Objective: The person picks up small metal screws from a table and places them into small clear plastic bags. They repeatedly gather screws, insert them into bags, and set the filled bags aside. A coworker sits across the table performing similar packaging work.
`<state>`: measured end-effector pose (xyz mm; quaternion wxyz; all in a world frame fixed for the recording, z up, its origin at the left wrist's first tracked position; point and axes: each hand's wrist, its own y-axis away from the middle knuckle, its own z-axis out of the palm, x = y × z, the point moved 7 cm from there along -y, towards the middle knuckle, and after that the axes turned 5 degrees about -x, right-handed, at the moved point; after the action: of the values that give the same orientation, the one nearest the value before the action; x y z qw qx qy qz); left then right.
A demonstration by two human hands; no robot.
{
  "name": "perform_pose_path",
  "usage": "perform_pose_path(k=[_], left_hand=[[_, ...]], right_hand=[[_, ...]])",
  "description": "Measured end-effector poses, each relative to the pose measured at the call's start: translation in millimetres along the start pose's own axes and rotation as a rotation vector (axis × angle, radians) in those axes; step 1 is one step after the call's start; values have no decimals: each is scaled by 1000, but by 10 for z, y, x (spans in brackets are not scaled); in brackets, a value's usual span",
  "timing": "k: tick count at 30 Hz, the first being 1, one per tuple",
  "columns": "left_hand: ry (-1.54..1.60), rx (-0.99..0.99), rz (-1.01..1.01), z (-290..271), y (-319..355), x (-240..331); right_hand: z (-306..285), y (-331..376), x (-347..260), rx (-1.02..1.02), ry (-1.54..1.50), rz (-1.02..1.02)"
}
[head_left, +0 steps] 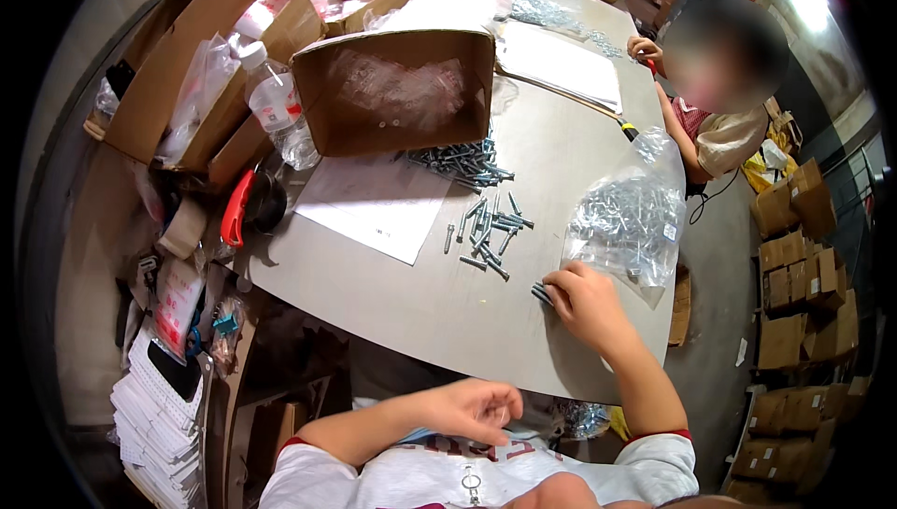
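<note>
My right hand point(584, 301) is on the grey table near its front edge, fingers closed round a few metal bolts point(540, 292) whose ends stick out to the left. In front of my shirt, my left hand point(472, 410) has its fingers curled round what looks like a small clear plastic bag point(492, 413). A loose group of bolts point(488, 236) lies at the table's middle, with a bigger pile point(467, 165) behind it. Beside my right hand rests a large clear bag point(628, 219) full of small metal parts.
An open cardboard box point(392, 140) with clear bags inside faces me, behind a white paper sheet point(378, 210). A red-handled tape dispenser point(238, 208) and a plastic bottle point(271, 89) stand left. Across the table's right side, a person point(733, 140) works; stacked cartons point(790, 257) line the floor.
</note>
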<state>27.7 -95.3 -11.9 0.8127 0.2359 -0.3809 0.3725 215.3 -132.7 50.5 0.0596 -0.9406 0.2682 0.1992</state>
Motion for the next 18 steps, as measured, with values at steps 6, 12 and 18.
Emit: perform_pose_path(k=[6,12,18], left_hand=[[278,136,-82,-166,-170,-760],[416,121,36,-114,-201,-648],[-20,121,136,-108,-139,-552]], right_hand=[[100,263,-137,-72,-136,4],[351,606,-734,-525,-382,-316],[145,-163,-408,25,-200,-48]])
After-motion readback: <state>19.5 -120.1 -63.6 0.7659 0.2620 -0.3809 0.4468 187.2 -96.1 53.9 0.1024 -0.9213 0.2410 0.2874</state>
